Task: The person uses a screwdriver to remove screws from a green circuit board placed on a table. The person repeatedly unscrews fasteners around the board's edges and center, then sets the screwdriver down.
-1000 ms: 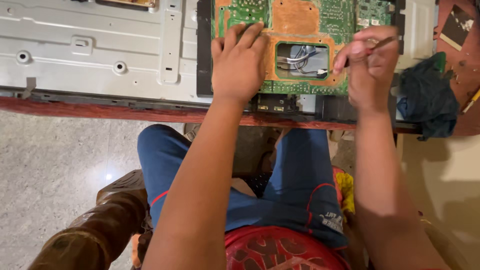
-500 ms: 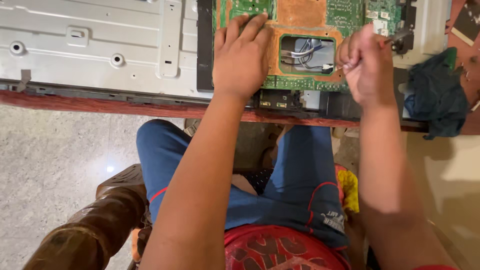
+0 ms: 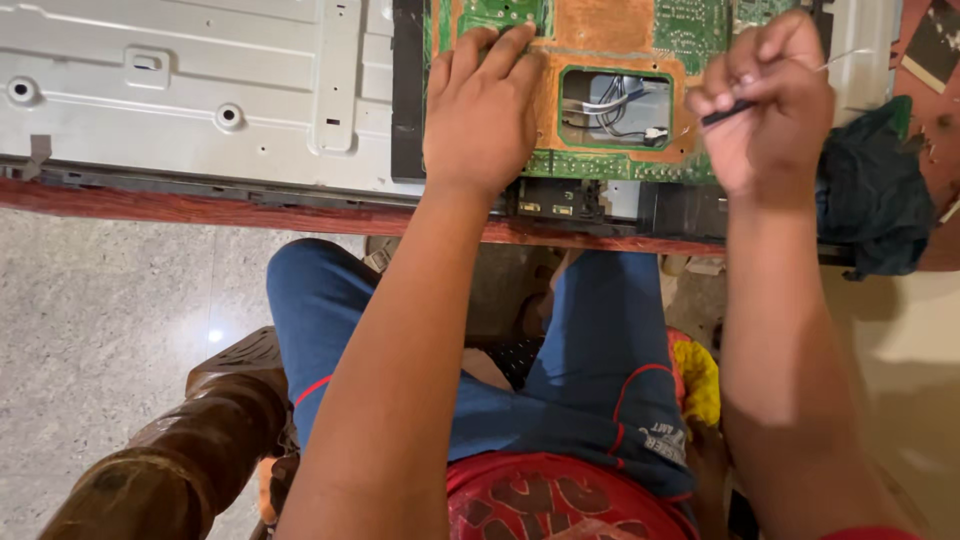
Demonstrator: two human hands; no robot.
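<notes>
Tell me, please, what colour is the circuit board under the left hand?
The circuit board is green with orange-brown patches; head view.

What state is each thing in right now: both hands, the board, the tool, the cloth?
left hand: flat, pressing on the circuit board
right hand: closed around a thin dark tool
circuit board: exposed on the metal panel
thin dark tool: gripped
metal panel: lying flat
dark cloth: crumpled

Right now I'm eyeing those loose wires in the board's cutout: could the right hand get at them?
Probably yes. The right hand, pinching a thin dark tool, sits just beside the cutout, whose wires lie uncovered; the left hand rests clear on the other side.
</notes>
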